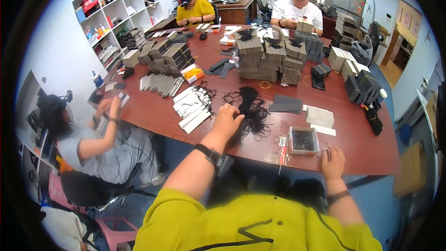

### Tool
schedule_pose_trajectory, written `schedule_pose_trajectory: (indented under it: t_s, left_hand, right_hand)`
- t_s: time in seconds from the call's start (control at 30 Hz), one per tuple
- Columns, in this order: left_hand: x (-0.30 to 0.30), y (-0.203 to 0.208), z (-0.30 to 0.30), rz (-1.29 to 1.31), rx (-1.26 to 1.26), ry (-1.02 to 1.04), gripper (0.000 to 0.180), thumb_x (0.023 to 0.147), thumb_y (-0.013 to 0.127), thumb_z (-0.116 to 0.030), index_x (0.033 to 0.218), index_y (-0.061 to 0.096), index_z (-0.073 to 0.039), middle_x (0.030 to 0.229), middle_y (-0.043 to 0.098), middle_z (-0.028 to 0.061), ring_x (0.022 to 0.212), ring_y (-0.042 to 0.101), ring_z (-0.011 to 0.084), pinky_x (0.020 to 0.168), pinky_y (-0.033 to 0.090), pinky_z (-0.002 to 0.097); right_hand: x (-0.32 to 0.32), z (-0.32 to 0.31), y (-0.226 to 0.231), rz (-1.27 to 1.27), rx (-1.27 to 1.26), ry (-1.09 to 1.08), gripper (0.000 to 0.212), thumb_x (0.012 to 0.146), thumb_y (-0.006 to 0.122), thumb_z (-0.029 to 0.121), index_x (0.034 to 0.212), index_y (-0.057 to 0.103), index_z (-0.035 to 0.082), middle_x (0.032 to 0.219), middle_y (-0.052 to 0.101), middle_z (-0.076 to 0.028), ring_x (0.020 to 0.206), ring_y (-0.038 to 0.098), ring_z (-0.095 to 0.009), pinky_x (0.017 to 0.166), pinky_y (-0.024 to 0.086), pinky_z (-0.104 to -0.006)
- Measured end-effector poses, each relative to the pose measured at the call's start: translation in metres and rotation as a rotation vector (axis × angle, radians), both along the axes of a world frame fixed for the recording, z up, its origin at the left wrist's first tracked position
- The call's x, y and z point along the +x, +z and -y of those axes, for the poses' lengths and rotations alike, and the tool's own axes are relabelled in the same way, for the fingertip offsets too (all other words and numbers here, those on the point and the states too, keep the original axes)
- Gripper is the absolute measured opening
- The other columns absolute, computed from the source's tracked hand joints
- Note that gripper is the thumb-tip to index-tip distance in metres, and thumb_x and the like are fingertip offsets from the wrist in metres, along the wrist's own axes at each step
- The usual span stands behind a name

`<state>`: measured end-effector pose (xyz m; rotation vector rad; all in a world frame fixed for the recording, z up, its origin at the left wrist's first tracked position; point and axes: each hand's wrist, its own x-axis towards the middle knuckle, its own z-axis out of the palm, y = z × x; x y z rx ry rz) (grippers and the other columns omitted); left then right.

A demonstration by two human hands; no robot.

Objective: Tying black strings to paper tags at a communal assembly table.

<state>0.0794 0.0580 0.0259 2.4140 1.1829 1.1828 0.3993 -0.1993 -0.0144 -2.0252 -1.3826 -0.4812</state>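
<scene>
A loose, tangled bundle of black cords (251, 107) lies on the table in front of me. My left hand (226, 122) is at the bundle's left side, its fingers bent and the thumb close to the forefinger on the cords; the exact strands between them are hard to see. My right hand (333, 161) rests at the table's near edge, fingers apart and bent down, holding nothing I can see. Just left of it stands a small white box (317, 145) with small dark pieces inside. White cards (193, 111) with black cords across them lie left of my left hand.
Dark grey flat sheets (285, 104) and a pale grey piece (320, 117) lie beyond the box. Tall stacks of grey boxes (260, 58) stand mid-table, with more at left (168, 56). A co-worker sits at left (100, 135); others sit across the table.
</scene>
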Motion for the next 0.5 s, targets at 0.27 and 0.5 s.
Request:
schedule_pose_trajectory:
  t_s: [0.27, 0.5]
  left_hand:
    - [0.024, 0.026, -0.043, -0.194, -0.37, 0.12, 0.021, 0.075, 0.067, -0.026, 0.081, 0.07, -0.006, 0.075, 0.066, 0.0133, 0.072, 0.063, 0.0287, 0.069, 0.049, 0.0373]
    - [0.025, 0.106, -0.067, 0.092, -0.541, -0.096, 0.024, 0.08, 0.065, -0.024, 0.076, 0.067, 0.0, 0.067, 0.063, 0.0054, 0.062, 0.055, 0.0119, 0.059, 0.042, 0.0267]
  right_hand:
    - [-0.002, 0.0, 0.005, 0.001, 0.02, 0.017, 0.024, 0.078, 0.062, 0.019, 0.098, 0.06, 0.005, 0.101, 0.057, -0.015, 0.095, 0.053, -0.033, 0.086, 0.04, -0.0422]
    - [-0.002, -0.001, 0.008, -0.027, 0.044, 0.065, 0.021, 0.077, 0.062, 0.017, 0.094, 0.06, 0.005, 0.097, 0.057, -0.011, 0.093, 0.053, -0.03, 0.084, 0.04, -0.0404]
